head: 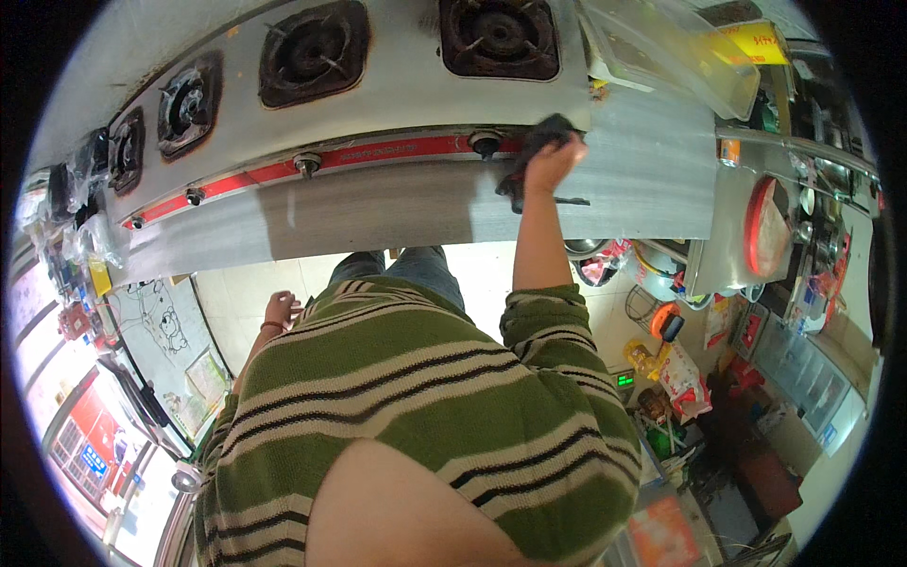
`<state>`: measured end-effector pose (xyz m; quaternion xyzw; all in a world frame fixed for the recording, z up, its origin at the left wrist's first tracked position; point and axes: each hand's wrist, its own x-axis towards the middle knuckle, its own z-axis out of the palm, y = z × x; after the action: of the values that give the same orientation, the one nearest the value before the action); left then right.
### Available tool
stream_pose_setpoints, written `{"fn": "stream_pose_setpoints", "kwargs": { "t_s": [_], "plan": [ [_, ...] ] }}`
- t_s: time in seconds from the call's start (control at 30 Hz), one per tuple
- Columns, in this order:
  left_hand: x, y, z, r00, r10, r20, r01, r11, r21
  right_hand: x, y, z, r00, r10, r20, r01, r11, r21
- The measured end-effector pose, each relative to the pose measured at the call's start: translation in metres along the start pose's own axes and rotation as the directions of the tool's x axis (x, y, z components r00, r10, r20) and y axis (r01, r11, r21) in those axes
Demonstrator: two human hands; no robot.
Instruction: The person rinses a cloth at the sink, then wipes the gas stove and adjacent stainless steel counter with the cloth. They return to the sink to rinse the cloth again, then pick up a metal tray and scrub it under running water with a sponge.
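Note:
My right hand (556,164) grips a dark, crumpled cloth (547,133) at the right end of the stove's red control strip (382,150). Part of the cloth hangs over the grey front ledge (368,205). Just left of the cloth is a black burner knob (486,144). Beyond the strip lies the metal gas stove top (404,85), with a blackened burner (500,32) nearest the cloth and another burner (314,53) to its left. Low at my side hangs my left hand (283,309), away from the stove, its fingers loosely curled with nothing seen in them.
Translucent plastic containers (673,57) stand at the back right. An orange can (729,152) and a round red-rimmed board (768,225) are on the right-hand counter. Plastic bags (96,237) crowd the ledge's left end. Several bags and an orange-topped item (666,320) lie lower right.

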<state>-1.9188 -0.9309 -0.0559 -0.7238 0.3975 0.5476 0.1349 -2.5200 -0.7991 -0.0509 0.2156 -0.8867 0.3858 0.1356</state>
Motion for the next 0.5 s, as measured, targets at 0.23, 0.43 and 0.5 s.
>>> {"fn": "stream_pose_setpoints", "kwargs": {
  "t_s": [0.23, 0.43, 0.5],
  "plan": [
    [-0.061, 0.05, 0.022, 0.977, 0.201, 0.063, -0.193, 0.974, -0.115, -0.003, -0.018, 0.007, 0.93, 0.23, -0.285, -0.305, 0.919, -0.252],
    [-0.049, -0.011, -0.024, 0.978, 0.193, -0.084, -0.178, 0.972, 0.156, -0.095, -0.068, 0.046, 0.935, 0.353, -0.042, -0.349, 0.891, -0.291],
    [-0.036, -0.041, -0.045, 0.974, 0.171, -0.152, -0.126, 0.955, 0.267, -0.115, -0.098, 0.059, 0.873, 0.486, 0.028, -0.458, 0.839, -0.295]
  ]
}}
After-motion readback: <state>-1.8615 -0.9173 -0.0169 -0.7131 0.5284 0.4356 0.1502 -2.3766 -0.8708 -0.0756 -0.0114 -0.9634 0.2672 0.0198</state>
